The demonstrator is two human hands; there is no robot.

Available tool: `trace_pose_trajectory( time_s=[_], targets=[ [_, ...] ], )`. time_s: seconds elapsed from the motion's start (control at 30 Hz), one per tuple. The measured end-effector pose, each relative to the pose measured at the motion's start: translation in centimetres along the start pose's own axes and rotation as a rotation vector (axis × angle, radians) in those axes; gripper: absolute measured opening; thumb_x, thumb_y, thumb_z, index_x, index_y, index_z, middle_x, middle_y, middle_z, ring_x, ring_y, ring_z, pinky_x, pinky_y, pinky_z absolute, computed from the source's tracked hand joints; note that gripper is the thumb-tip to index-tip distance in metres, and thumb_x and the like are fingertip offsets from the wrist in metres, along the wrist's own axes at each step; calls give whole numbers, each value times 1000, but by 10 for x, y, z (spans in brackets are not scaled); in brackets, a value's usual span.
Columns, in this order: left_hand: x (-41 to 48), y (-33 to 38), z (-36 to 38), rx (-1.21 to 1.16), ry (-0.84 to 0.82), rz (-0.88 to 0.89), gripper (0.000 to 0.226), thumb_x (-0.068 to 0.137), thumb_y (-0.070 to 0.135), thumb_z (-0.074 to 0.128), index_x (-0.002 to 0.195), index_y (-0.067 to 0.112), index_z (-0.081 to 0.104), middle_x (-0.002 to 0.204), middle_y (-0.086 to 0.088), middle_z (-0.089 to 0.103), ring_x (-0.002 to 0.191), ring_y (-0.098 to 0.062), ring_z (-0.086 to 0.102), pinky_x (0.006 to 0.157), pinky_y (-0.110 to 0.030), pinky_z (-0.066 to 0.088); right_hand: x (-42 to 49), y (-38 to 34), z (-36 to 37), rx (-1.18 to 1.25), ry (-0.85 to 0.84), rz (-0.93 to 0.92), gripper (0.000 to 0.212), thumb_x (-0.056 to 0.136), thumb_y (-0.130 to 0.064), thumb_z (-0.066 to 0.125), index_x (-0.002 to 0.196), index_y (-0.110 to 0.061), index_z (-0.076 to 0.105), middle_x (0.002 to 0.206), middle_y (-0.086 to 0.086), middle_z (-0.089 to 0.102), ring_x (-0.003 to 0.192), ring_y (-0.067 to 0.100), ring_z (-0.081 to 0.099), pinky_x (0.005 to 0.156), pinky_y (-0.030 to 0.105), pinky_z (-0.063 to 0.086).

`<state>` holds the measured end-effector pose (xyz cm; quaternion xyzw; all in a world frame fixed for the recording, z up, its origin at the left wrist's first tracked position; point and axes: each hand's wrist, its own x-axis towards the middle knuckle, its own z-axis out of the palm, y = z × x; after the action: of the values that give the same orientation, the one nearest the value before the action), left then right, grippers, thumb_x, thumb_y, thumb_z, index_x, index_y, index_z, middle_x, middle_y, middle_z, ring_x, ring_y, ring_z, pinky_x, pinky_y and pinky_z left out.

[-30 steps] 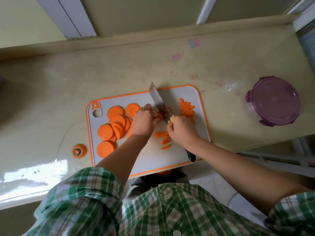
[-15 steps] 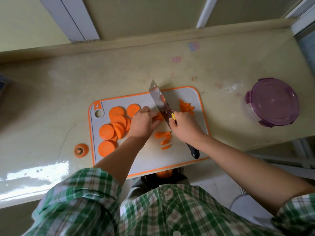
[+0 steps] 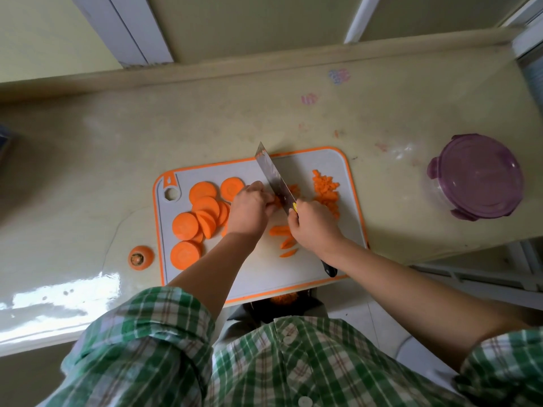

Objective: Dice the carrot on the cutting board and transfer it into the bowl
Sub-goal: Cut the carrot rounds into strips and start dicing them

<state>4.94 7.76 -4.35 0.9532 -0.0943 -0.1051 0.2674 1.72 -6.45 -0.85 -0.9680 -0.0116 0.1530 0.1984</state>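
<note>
Right hand [image 3: 316,227] has its grip wrapped round the handle of the cleaver [image 3: 274,179], blade down on the cutting board [image 3: 264,271]. Left hand [image 3: 249,211], grip curled, pins a carrot piece [image 3: 277,201] against the blade, mostly hidden. Carrot rounds [image 3: 202,210] crowd the board's left, diced carrot [image 3: 326,189] sits right, carrot strips [image 3: 283,233] lie between the wrists. A carrot top [image 3: 141,257] rests on the tabletop [image 3: 205,124]. The purple-lidded bowl [image 3: 479,177] stands well apart, right.
</note>
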Motion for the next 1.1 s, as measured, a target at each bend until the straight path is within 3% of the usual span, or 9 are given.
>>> trace_pose_trajectory(
  time_s=[0.37, 0.53, 0.93, 1.1],
  targets=[
    [-7, -1, -5, 68, 16, 7, 14, 82, 26, 70, 88, 13, 73, 79, -10, 53, 77, -30, 55, 61, -32, 36, 10, 5, -10, 21, 43, -42, 24, 96, -21, 46, 86, -2, 57, 80, 23, 63, 76, 39, 59, 58, 32, 28],
    [-6, 2, -6, 114, 34, 4, 8, 73, 16, 77, 72, 10, 72, 67, -14, 58, 69, -34, 56, 61, -30, 28, 9, -2, -8, 1, 14, -25, 25, 96, -22, 44, 90, -3, 58, 84, 21, 63, 80, 38, 59, 59, 32, 32],
    [-2, -2, 1, 36, 29, -31, 3, 73, 11, 75, 76, 11, 76, 73, -13, 63, 79, -34, 55, 62, -29, 29, 6, -7, 6, -3, 60, -43, 24, 95, -18, 45, 83, -3, 58, 80, 19, 65, 74, 37, 62, 55, 30, 34],
    [-3, -1, 1, 78, 43, -48, 10, 82, 22, 70, 84, 13, 75, 80, -13, 63, 85, -31, 55, 61, -33, 35, 14, -1, 1, 31, 73, -35, 25, 95, -19, 49, 83, 0, 58, 77, 26, 63, 72, 42, 60, 56, 32, 28]
  ],
)
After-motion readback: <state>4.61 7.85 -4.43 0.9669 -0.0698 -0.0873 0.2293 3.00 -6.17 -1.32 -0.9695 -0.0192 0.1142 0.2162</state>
